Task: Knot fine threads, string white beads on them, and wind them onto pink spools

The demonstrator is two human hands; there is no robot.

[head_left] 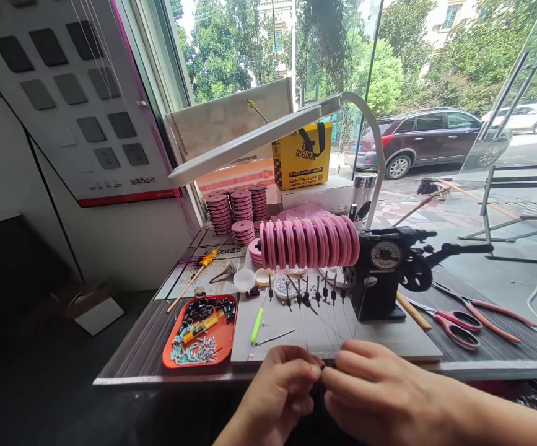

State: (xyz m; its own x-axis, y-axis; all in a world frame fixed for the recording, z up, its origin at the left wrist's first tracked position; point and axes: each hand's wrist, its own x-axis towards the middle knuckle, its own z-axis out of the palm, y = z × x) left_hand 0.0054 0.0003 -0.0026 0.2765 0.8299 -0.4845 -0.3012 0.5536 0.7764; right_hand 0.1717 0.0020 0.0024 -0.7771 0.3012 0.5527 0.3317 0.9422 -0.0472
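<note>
My left hand [280,387] and my right hand [370,387] meet at the near edge of the table, fingertips pinched together on a tiny dark piece [323,367] too small to name. Thin lines [337,322] run from it across the white mat [324,334] toward a row of pink spools [309,241] mounted on a black winding machine [382,272]. Small black pegs [317,291] stand in front of the spools.
An orange tray [224,341] of small tubes and dark beads lies left. A green-handled tool [257,323], red scissors [456,325], red pliers [491,313], stacked pink spools [240,210], a white desk lamp [259,139], a yellow bag [301,155] and a window surround the work.
</note>
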